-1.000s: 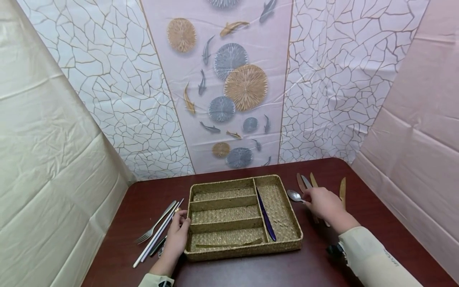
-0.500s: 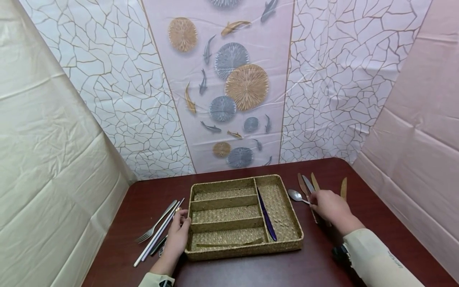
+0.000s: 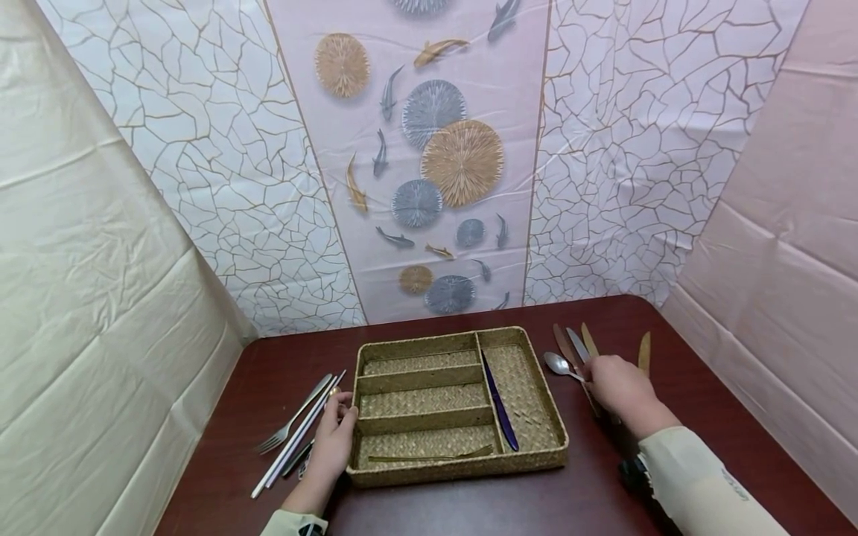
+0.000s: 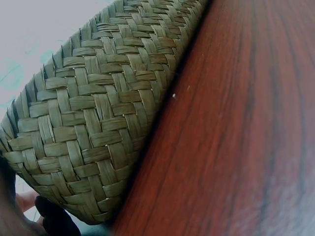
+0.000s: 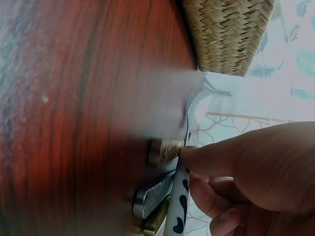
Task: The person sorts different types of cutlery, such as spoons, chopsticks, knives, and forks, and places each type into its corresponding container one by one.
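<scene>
My right hand [image 3: 620, 387] pinches a spoon [image 3: 558, 363] by its handle, over the knives at the table's right. In the right wrist view, thumb and fingers hold the spoon's white handle with black marks [image 5: 177, 211]; its bowl points toward the woven tray. My left hand [image 3: 330, 435] grips the left wall of the woven tray [image 3: 456, 472]; its fingertips are partly hidden. A purple-blue knife [image 3: 500, 402] lies in the tray's right compartment, and a thin gold utensil [image 3: 429, 457] lies in the front one.
Copper [image 3: 563, 344], silver [image 3: 576, 344] and gold [image 3: 590, 339] knives lie under or beside my right hand. Another gold knife [image 3: 644, 353] lies farther right. Left of the tray are a fork [image 3: 281, 433], chopsticks [image 3: 291, 447] and other cutlery. Patterned cloth stands behind the table.
My right hand has shifted slightly right, and the spoon has moved a little right with it. My left hand and the tray have stayed put.
</scene>
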### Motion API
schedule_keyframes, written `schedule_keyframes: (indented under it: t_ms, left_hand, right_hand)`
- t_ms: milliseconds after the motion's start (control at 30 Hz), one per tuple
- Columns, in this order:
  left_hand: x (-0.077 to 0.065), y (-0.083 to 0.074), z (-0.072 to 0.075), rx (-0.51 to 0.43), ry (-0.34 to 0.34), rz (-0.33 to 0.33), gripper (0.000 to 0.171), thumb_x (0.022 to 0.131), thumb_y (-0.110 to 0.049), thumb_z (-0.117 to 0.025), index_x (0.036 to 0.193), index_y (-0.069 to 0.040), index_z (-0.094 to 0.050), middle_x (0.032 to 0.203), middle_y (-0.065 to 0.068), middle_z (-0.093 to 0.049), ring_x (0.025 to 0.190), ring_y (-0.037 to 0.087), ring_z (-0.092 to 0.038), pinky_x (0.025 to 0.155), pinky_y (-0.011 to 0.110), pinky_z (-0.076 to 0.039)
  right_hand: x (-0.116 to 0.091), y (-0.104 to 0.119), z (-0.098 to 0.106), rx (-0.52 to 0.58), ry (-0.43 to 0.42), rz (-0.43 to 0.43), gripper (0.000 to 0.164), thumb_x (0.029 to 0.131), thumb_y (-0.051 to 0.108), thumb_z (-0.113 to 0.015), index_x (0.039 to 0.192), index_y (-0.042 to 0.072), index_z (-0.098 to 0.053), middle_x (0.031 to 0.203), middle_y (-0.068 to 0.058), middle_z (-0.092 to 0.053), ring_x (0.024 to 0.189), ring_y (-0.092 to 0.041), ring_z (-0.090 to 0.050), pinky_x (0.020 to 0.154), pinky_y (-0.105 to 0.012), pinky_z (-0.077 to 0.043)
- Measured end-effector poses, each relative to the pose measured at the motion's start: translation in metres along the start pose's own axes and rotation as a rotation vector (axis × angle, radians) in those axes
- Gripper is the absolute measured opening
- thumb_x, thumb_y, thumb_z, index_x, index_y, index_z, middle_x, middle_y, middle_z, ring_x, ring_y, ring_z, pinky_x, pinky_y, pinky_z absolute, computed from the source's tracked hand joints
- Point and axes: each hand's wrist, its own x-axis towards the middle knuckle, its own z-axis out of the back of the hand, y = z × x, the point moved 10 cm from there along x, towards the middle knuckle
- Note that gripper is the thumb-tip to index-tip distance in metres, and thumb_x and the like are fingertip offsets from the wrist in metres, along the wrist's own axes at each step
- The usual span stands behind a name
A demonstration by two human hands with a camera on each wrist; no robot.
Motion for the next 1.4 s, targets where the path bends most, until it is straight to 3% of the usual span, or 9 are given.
schedule_keyframes:
  t_ms: [167,333,533,767,967,1167,1400]
  left_hand:
    - [-0.001,0.000,0.001,0.003,-0.004,0.002,0.028,0.100,-0.012,-0.052,0.127,-0.006,-0.053,0.088,0.011,-0.049,0.073,0.021,-0.047,0.067,0.036,-0.041]
    - [-0.001,0.000,0.000,-0.005,0.006,0.011,0.028,0.100,-0.013,-0.051,0.128,-0.007,-0.052,0.090,0.012,-0.049,0.074,0.023,-0.047,0.068,0.037,-0.040]
    - [-0.002,-0.001,-0.002,-0.007,0.030,0.011,0.029,0.102,-0.014,-0.048,0.130,-0.007,-0.050,0.089,0.012,-0.047,0.071,0.022,-0.045,0.067,0.037,-0.039]
    - [-0.003,-0.003,-0.002,0.003,0.039,0.009,0.029,0.103,-0.015,-0.048,0.130,-0.006,-0.050,0.089,0.012,-0.046,0.069,0.021,-0.044,0.066,0.037,-0.039]
    - [-0.003,-0.002,-0.001,0.005,0.040,0.014,0.029,0.103,-0.016,-0.048,0.130,-0.007,-0.050,0.090,0.012,-0.047,0.070,0.021,-0.044,0.066,0.037,-0.039]
    - [-0.003,-0.001,-0.002,0.004,0.039,0.021,0.029,0.103,-0.016,-0.048,0.130,-0.007,-0.050,0.092,0.013,-0.047,0.071,0.021,-0.045,0.067,0.037,-0.039]
    - [-0.003,0.000,-0.001,0.009,0.032,0.027,0.029,0.102,-0.017,-0.048,0.130,-0.008,-0.051,0.092,0.012,-0.048,0.072,0.021,-0.045,0.067,0.037,-0.039]
  right_hand:
    - [0.001,-0.001,-0.002,-0.010,0.026,-0.017,0.016,0.086,0.009,-0.061,0.072,0.015,-0.064,0.073,-0.007,-0.066,0.056,-0.019,-0.054,0.046,-0.042,-0.045]
    - [0.001,0.003,0.001,-0.041,-0.004,-0.009,0.019,0.085,0.005,-0.059,0.067,0.013,-0.059,0.070,-0.009,-0.065,0.052,-0.020,-0.053,0.044,-0.042,-0.045]
    - [0.001,0.009,0.005,-0.074,-0.033,0.001,0.027,0.090,0.011,-0.060,0.063,0.012,-0.057,0.065,-0.009,-0.062,0.048,-0.022,-0.051,0.042,-0.044,-0.044]
    - [0.003,0.010,0.006,-0.066,-0.031,0.005,0.024,0.081,0.008,-0.065,0.061,0.015,-0.055,0.061,-0.005,-0.060,0.048,-0.020,-0.050,0.042,-0.042,-0.044]
    - [0.005,0.016,0.017,-0.019,-0.006,0.001,0.025,0.085,0.012,-0.066,0.062,0.014,-0.057,0.058,-0.003,-0.057,0.046,-0.018,-0.049,0.041,-0.038,-0.042]
    - [0.009,0.041,0.040,0.020,-0.033,0.040,0.028,0.084,0.011,-0.067,0.059,0.014,-0.055,0.054,0.000,-0.050,0.045,-0.016,-0.043,0.044,-0.034,-0.035]
    - [0.016,0.099,0.065,0.030,-0.126,0.141,0.017,0.079,0.008,-0.065,0.065,0.017,-0.060,0.060,0.003,-0.056,0.050,-0.013,-0.043,0.048,-0.034,-0.038]
